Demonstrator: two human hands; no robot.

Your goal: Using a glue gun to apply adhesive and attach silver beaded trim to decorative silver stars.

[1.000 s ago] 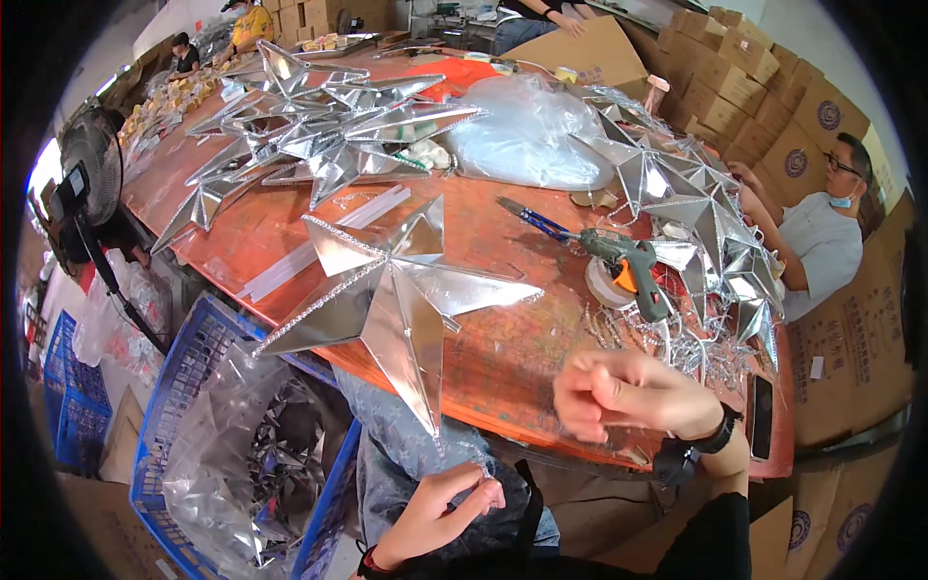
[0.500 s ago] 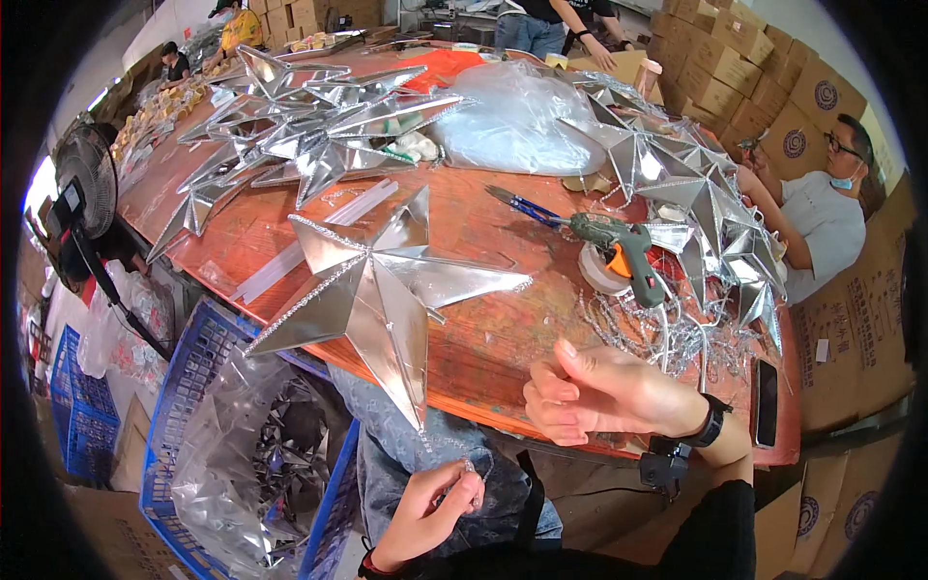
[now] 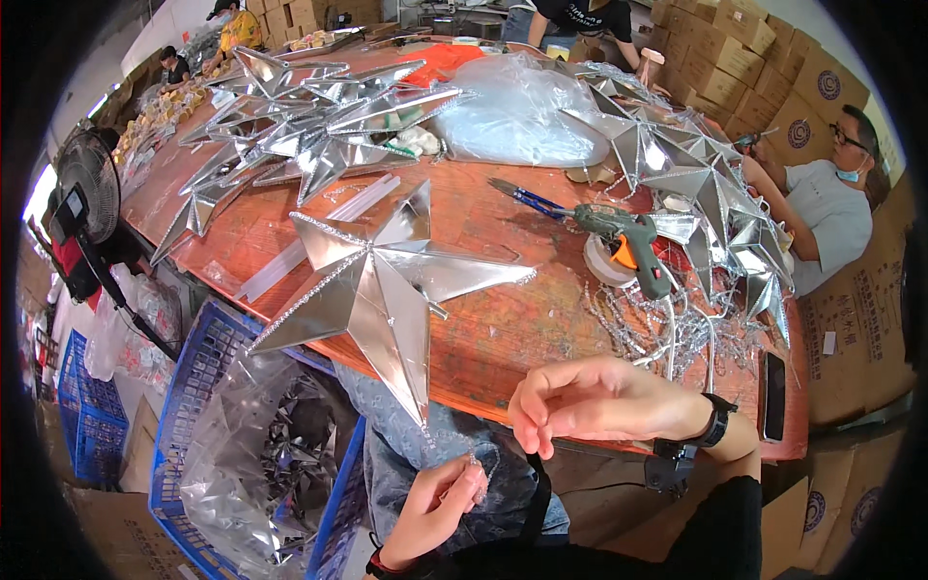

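A large silver foil star lies near the table's front edge, its lower point jutting over it. Sparkly silver trim lines some of its ridges, and a loose end of silver trim hangs at that lower point. Below it, my left hand is closed in a pinch on the trim, with a small loop showing beside the fingertips. My right hand hovers at the front edge, to the right of the star. Its fingers are loosely bent, the thumb near them, and nothing shows between them.
A glue gun, pliers, and tangled silver trim lie right of the star. Other silver stars pile up behind. A phone rests at the right edge. A blue crate stands lower left; a person sits at right.
My right hand has turned over, its thumb lowered toward the fingers, and shifted slightly left. My left hand keeps its pinch on the trim, a little higher. A person at the back leans over the table.
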